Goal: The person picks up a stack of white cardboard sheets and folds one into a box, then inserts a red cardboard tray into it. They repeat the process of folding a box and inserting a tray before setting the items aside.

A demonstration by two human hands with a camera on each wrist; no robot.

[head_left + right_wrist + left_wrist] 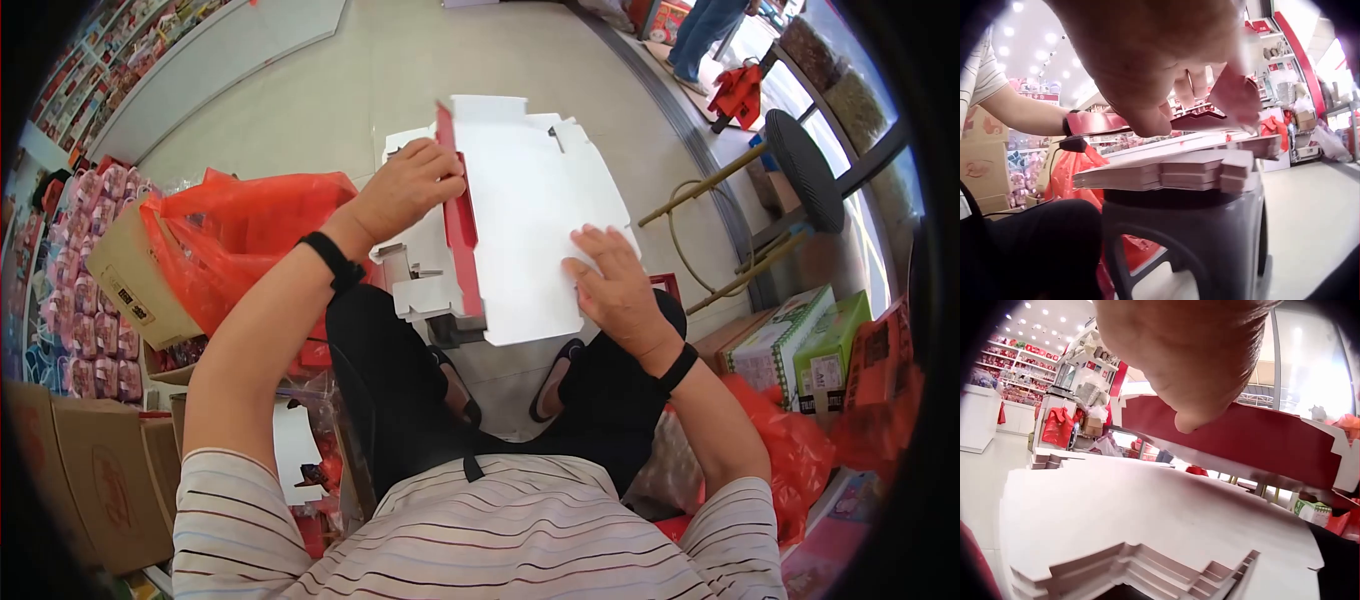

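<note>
A flat cardboard box blank (540, 210), white on its upper face, lies tilted over a stack of similar blanks (415, 245). Along its left side a red flap (459, 235) stands up, its outer face also plain in the left wrist view. My left hand (415, 180) pinches this flap with bent fingers. On the white face near the right edge rests my right hand (612, 285), fingers spread and fairly straight. The stack's notched edges (1172, 172) show in the right wrist view, on a dark plastic stool (1185, 225) between the knees.
A red plastic bag (260, 215) and a cardboard carton (140, 275) stand to the left, beside pink packaged goods (100, 300). Brown boxes (105, 480) sit at the lower left. To the right are a round-seated stool (800, 170) and green-and-white boxes (800, 345). Someone stands by the doorway.
</note>
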